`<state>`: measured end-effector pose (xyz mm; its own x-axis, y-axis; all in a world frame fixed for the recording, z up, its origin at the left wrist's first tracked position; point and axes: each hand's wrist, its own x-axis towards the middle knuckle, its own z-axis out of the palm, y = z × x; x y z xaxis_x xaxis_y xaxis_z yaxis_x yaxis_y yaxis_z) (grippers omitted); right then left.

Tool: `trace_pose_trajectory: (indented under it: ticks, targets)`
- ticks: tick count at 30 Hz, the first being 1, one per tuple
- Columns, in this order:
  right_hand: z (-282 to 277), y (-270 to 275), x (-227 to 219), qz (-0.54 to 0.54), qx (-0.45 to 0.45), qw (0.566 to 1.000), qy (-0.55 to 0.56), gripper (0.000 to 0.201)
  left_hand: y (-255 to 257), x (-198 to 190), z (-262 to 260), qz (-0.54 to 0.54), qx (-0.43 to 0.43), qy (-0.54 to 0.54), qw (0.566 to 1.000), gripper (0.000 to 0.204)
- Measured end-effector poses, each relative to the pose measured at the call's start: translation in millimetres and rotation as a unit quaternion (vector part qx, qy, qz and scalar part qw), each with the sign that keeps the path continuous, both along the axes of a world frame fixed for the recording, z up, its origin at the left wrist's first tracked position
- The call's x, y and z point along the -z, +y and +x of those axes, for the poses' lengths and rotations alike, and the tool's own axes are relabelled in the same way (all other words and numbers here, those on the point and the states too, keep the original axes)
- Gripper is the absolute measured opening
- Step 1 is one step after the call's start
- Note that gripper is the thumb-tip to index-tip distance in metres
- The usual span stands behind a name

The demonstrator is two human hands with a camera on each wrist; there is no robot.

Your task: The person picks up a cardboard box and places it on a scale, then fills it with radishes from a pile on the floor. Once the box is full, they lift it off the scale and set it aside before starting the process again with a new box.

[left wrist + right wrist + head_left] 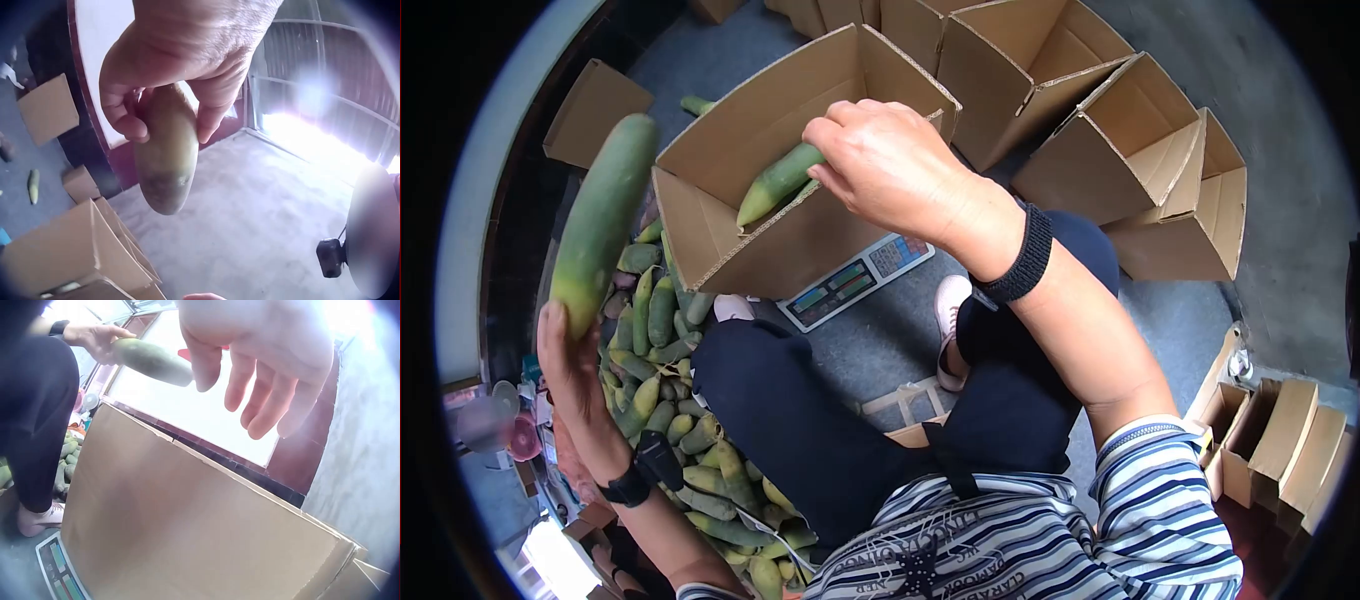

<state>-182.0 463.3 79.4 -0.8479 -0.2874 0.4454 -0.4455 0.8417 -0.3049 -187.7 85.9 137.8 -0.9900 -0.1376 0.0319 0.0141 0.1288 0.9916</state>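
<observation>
In the head view my left hand (572,365) pinches the pale yellowish end of a large green radish (605,210), held upright at the left. The left wrist view shows thumb and fingers on either side of that radish (167,150). My right hand (890,155) is above the near wall of a cardboard box (745,130). Loosely bent, its fingers (265,406) hold nothing in the right wrist view. Another green radish (778,185) shows inside the box, partly hidden by the right hand.
A digital scale (855,285) sits at the box's base. Several open boxes (1090,160) stand at the upper right, with folded cardboard (1285,430) at the lower right. A heap of green radishes (665,400) lies left of the person's legs.
</observation>
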Motion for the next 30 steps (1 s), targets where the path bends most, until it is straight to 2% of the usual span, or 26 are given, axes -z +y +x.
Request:
trace_pose_trajectory:
  ticks: [2,4,6,8,9,12,14,15,16,17,20,21,24,25,28,30]
  targets:
    - [0,2,8,0.049,0.007,0.998,-0.047,0.020,29,-1,-19,-0.084,0.103,-0.012,0.991,0.037]
    - [1,6,14,0.064,0.002,0.996,-0.062,0.021,70,11,-33,-0.181,0.127,-0.015,0.975,0.039]
    - [0,8,17,0.081,-0.001,0.994,-0.076,0.021,113,22,-41,-0.219,0.177,-0.050,0.958,0.037]
    - [-3,10,17,0.099,-0.004,0.989,-0.111,0.022,117,44,-63,-0.250,0.283,-0.117,0.918,0.033]
    - [-5,10,14,0.099,-0.004,0.989,-0.107,0.022,116,44,-67,-0.343,0.297,-0.076,0.888,0.029]
    - [-4,10,10,0.116,0.018,0.978,-0.172,0.022,97,35,-56,-0.319,0.290,-0.018,0.902,0.029]
    - [-4,11,9,0.133,0.002,0.962,-0.240,0.021,76,30,-40,-0.327,0.288,-0.008,0.900,0.026]
    - [-3,10,12,0.132,-0.003,0.962,-0.240,0.021,64,29,-27,-0.309,0.262,-0.025,0.914,0.026]
    - [-2,10,15,0.134,0.001,0.972,-0.194,0.022,51,27,-14,-0.291,0.235,-0.042,0.926,0.025]
    - [-2,10,18,0.135,0.005,0.980,-0.148,0.023,33,35,-1,-0.288,0.213,-0.062,0.931,0.024]
    - [-2,7,17,0.151,0.013,0.981,-0.123,0.025,-10,74,51,-0.256,0.170,-0.131,0.943,0.021]
    - [0,7,13,0.146,0.015,0.980,-0.133,0.025,-31,99,69,-0.231,0.166,-0.157,0.946,0.019]
    - [3,3,11,0.116,0.013,0.988,-0.104,0.025,-69,158,132,-0.289,0.143,-0.230,0.918,0.020]
    - [3,3,9,0.110,0.010,0.988,-0.106,0.028,-74,172,154,-0.301,0.147,-0.212,0.918,0.021]
    - [5,0,5,0.072,0.021,0.993,-0.089,0.034,-69,185,198,-0.379,0.160,-0.268,0.871,0.024]
    - [3,-3,4,0.071,0.018,0.992,-0.103,0.038,-67,195,216,-0.392,0.172,-0.267,0.864,0.026]
